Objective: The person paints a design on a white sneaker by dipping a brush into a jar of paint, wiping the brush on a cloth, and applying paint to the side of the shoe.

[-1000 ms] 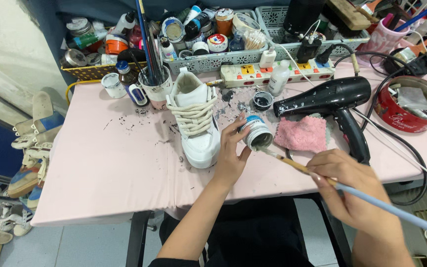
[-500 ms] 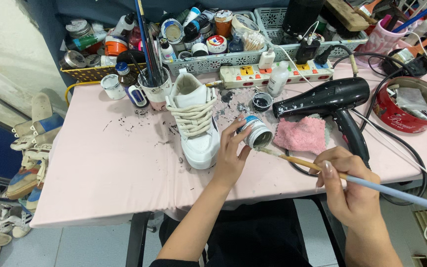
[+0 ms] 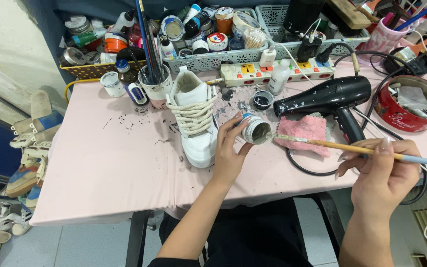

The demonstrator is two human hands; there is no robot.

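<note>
My left hand (image 3: 231, 151) holds a small open paint jar (image 3: 255, 130), tilted on its side with its mouth facing right. My right hand (image 3: 381, 178) grips a long paintbrush (image 3: 352, 147) with a wooden shaft and pale blue end; its bristle tip sits just outside the jar's mouth. A white sneaker (image 3: 193, 118) with cream laces stands on the pink table (image 3: 109, 163) just left of my left hand. A pink cloth (image 3: 305, 132) lies under the brush tip.
A black hair dryer (image 3: 329, 99) lies right of the jar, its cord looping toward the table's front edge. A red round tin (image 3: 408, 104) sits at right. A power strip (image 3: 273, 71), a cup of brushes (image 3: 151, 81) and baskets of paint jars line the back. Shoes are piled at left.
The brush tip has pulled back out of the jar's mouth and my right hand has risen slightly. The jar and left hand stay in nearly the same place.
</note>
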